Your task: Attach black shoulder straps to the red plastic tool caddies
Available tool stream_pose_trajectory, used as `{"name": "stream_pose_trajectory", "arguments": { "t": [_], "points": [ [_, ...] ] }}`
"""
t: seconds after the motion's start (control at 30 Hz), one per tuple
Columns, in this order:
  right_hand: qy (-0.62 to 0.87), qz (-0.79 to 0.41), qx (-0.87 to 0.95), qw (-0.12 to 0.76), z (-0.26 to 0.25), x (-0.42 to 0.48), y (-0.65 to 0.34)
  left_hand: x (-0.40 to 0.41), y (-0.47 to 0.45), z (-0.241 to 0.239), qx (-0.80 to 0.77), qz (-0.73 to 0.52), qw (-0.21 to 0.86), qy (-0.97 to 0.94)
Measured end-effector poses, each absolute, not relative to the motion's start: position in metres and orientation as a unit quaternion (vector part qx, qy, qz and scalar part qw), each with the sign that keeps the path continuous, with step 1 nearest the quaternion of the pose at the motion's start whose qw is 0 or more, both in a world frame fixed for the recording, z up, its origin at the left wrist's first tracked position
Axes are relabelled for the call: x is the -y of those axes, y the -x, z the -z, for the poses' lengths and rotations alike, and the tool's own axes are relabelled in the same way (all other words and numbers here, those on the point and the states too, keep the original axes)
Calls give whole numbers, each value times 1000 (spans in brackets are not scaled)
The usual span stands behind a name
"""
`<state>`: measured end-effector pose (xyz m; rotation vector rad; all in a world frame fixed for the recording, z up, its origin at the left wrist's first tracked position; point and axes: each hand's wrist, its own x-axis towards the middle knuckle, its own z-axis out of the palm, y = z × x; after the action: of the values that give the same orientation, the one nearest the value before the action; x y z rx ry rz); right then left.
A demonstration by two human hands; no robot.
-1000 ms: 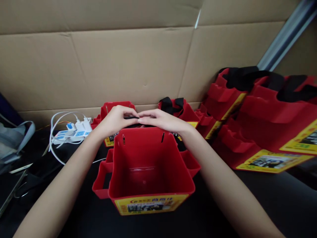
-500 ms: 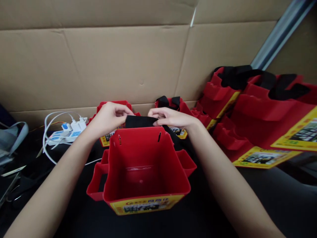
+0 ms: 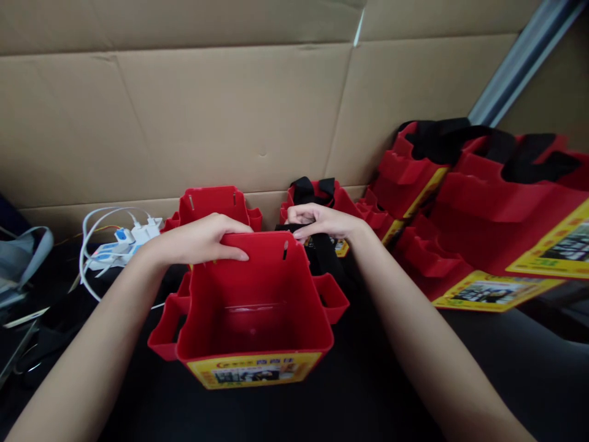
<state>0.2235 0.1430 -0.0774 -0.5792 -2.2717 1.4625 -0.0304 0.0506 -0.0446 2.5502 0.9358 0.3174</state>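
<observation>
A power strip [image 3: 120, 250] lies at far left on the desk [image 3: 414, 393]. The left hand [image 3: 197, 240] grips the far rim of the red box [image 3: 251, 307], fingers curled over it. The right hand [image 3: 322, 222] pinches a black strap [image 3: 322, 255] just behind that rim. More red boxes [image 3: 483, 209] lean at right.

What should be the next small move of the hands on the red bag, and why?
Probably feed the black strap end into the open slot. The left hand grips the far rim of the red bag, the right hand pinches the strap just behind that rim, and the slot looks empty.
</observation>
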Motion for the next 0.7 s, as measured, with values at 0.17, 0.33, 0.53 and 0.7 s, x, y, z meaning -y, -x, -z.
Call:
{"name": "stream_pose_trajectory", "arguments": {
  "t": [0.17, 0.33, 0.53, 0.7],
  "points": [
    [167, -520, 824, 153, 83, -141, -211, -51, 36, 43, -340, -116, 221, -907],
    [155, -531, 826, 114, 84, -139, -207, -51, 34, 43, -343, -113, 235, -902],
    [157, -535, 823, 107, 87, -143, -210, -51, 33, 43, -345, -111, 235, -902],
    [157, -532, 829, 64, 91, -146, -213, -50, 33, 43, -344, -116, 231, -903]
  ]
}}
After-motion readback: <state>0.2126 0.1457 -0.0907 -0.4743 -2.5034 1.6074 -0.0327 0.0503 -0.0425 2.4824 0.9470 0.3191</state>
